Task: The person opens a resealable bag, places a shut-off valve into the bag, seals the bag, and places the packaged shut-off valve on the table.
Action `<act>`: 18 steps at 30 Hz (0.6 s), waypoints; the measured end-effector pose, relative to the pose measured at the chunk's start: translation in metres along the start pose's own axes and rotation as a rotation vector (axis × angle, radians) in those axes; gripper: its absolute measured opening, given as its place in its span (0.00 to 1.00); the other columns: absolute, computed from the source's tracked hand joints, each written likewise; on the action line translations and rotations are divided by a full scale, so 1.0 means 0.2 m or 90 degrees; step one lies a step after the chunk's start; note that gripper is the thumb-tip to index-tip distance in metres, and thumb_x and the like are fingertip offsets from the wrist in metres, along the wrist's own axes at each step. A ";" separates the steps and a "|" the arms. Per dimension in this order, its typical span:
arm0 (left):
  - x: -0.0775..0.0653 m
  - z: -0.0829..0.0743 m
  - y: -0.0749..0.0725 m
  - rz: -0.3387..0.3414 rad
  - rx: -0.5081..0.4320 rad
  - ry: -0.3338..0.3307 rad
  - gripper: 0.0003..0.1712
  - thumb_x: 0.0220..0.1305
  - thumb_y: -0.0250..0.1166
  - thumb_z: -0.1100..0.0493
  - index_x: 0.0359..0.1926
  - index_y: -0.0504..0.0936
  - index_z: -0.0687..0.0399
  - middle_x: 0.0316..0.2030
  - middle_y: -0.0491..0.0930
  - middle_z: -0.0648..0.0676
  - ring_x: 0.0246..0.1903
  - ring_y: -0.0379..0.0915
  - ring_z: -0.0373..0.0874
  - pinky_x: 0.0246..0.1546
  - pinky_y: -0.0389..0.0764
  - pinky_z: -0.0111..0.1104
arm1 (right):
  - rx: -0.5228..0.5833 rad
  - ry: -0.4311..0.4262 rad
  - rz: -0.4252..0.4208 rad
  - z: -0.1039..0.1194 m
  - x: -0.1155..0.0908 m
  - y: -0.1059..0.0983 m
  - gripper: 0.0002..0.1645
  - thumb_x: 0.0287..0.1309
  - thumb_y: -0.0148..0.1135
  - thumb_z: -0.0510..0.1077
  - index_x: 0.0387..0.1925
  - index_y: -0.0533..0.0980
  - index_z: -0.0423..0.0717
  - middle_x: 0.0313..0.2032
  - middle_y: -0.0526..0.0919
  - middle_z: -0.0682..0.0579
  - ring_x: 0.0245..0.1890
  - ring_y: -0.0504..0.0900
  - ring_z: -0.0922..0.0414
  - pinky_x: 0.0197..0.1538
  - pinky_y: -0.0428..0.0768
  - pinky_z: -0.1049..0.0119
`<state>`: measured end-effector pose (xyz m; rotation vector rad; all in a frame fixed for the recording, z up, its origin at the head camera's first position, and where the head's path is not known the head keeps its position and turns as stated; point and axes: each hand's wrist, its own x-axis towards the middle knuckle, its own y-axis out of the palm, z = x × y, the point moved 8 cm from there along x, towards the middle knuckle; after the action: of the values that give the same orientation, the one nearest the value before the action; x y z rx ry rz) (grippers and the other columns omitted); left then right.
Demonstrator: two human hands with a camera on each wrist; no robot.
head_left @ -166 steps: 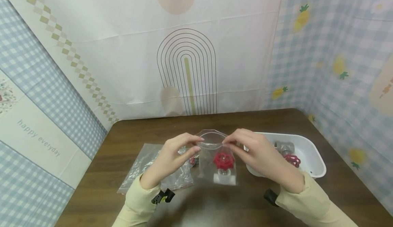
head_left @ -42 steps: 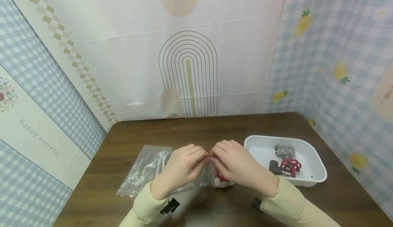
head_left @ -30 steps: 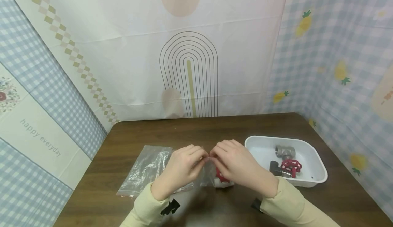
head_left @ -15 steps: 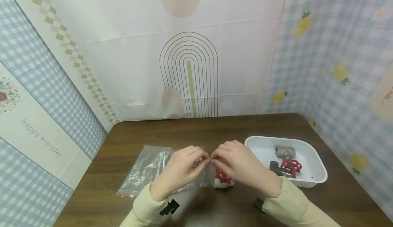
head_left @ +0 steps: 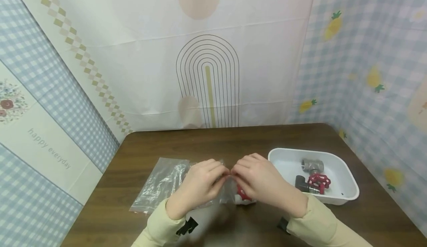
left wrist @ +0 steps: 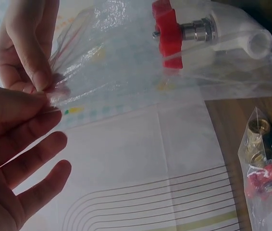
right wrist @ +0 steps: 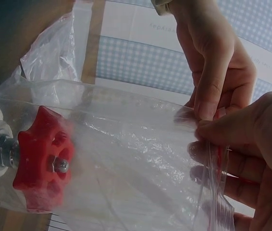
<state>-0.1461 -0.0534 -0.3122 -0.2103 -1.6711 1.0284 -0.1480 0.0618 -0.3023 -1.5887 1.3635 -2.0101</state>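
Thumb and fingers of my left hand [head_left: 201, 182] pinch the top edge of a clear zip bag [right wrist: 126, 144]. Right beside it, my right hand [head_left: 261, 180] pinches the same edge, and the fingertips of both hands meet at the seal strip. Inside the bag hangs a white plastic valve [left wrist: 234, 33] with a red handwheel [right wrist: 44, 159], low in the bag and away from the fingers. In the head view the hands cover most of the bag. Whether the seal is pressed together along its whole length, I cannot tell.
Flat clear bags [head_left: 160, 184] lie on the brown table [head_left: 200, 143] at left. Another bag holds a brass valve [left wrist: 258, 144] with a red wheel. At right, a white tray [head_left: 347, 180] contains a grey metal valve [head_left: 313, 165] and a black elbow fitting [head_left: 301, 184].
Over five seconds ago the hands stood apart at the bag's gaping mouth; now they meet at its top edge and the bag sits lower. During the last second the hands shift only slightly.
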 end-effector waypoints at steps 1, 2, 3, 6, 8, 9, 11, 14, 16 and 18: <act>0.00 0.00 0.00 -0.004 0.005 0.005 0.03 0.61 0.69 0.62 0.35 0.84 0.51 0.29 0.80 0.44 0.29 0.74 0.37 0.32 0.77 0.27 | -0.002 -0.002 -0.002 0.00 0.00 0.00 0.04 0.54 0.70 0.41 0.31 0.81 0.50 0.29 0.82 0.58 0.34 0.81 0.58 0.45 0.79 0.59; 0.00 -0.01 -0.01 -0.009 0.012 0.011 0.03 0.61 0.69 0.63 0.35 0.84 0.51 0.29 0.80 0.44 0.29 0.74 0.37 0.32 0.77 0.27 | -0.004 -0.003 -0.003 0.00 0.00 0.00 0.04 0.54 0.70 0.41 0.31 0.81 0.50 0.29 0.82 0.59 0.34 0.81 0.58 0.45 0.79 0.59; 0.00 -0.01 -0.01 -0.014 0.018 0.016 0.03 0.60 0.69 0.63 0.35 0.84 0.50 0.29 0.80 0.44 0.29 0.74 0.37 0.32 0.78 0.27 | -0.004 0.000 -0.004 0.00 0.00 0.00 0.04 0.55 0.70 0.42 0.31 0.81 0.50 0.29 0.82 0.59 0.34 0.81 0.58 0.45 0.79 0.59; 0.00 -0.01 -0.02 -0.022 0.031 0.020 0.03 0.60 0.70 0.62 0.35 0.84 0.50 0.29 0.81 0.44 0.29 0.75 0.37 0.32 0.78 0.27 | 0.005 0.014 -0.004 -0.01 -0.01 0.00 0.04 0.56 0.71 0.43 0.32 0.81 0.51 0.30 0.82 0.60 0.34 0.80 0.60 0.44 0.79 0.59; 0.00 0.00 -0.02 -0.020 0.032 0.016 0.03 0.61 0.70 0.61 0.34 0.84 0.50 0.29 0.81 0.43 0.29 0.75 0.37 0.32 0.78 0.27 | 0.011 0.024 -0.005 -0.02 -0.01 0.01 0.04 0.57 0.71 0.44 0.32 0.81 0.52 0.30 0.82 0.61 0.33 0.80 0.61 0.44 0.79 0.60; 0.00 0.00 -0.02 -0.018 0.031 0.013 0.03 0.61 0.71 0.61 0.34 0.84 0.50 0.29 0.81 0.43 0.29 0.75 0.37 0.32 0.78 0.27 | 0.014 0.027 -0.007 -0.02 -0.01 0.00 0.04 0.56 0.71 0.44 0.33 0.81 0.53 0.30 0.82 0.62 0.33 0.80 0.61 0.44 0.79 0.59; 0.00 0.01 -0.02 -0.012 0.027 0.007 0.03 0.61 0.71 0.60 0.35 0.85 0.50 0.29 0.81 0.43 0.30 0.75 0.37 0.32 0.78 0.27 | 0.018 0.028 -0.012 -0.03 -0.01 0.00 0.04 0.56 0.72 0.44 0.33 0.82 0.53 0.30 0.82 0.62 0.33 0.80 0.61 0.44 0.79 0.60; 0.00 0.01 -0.01 -0.006 0.023 0.007 0.03 0.60 0.70 0.61 0.35 0.84 0.49 0.30 0.80 0.43 0.30 0.74 0.36 0.31 0.77 0.26 | 0.019 0.024 -0.023 -0.02 -0.01 0.00 0.04 0.54 0.71 0.43 0.32 0.82 0.52 0.30 0.82 0.62 0.33 0.80 0.61 0.44 0.79 0.60; 0.01 0.01 -0.01 -0.005 0.023 0.014 0.04 0.59 0.69 0.62 0.36 0.84 0.50 0.30 0.80 0.43 0.30 0.74 0.37 0.32 0.76 0.25 | 0.020 0.022 -0.028 -0.02 0.00 0.00 0.04 0.53 0.70 0.42 0.32 0.81 0.52 0.30 0.82 0.61 0.33 0.80 0.61 0.43 0.79 0.61; 0.01 0.00 -0.01 -0.005 0.027 0.022 0.04 0.59 0.68 0.62 0.36 0.84 0.50 0.30 0.80 0.43 0.30 0.73 0.37 0.32 0.76 0.25 | 0.020 0.022 -0.029 -0.01 -0.01 0.00 0.03 0.53 0.69 0.42 0.31 0.81 0.51 0.29 0.82 0.61 0.33 0.80 0.60 0.43 0.79 0.61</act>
<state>-0.1453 -0.0541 -0.3094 -0.1926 -1.6170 1.0473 -0.1499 0.0642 -0.3026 -1.5930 1.3124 -2.0850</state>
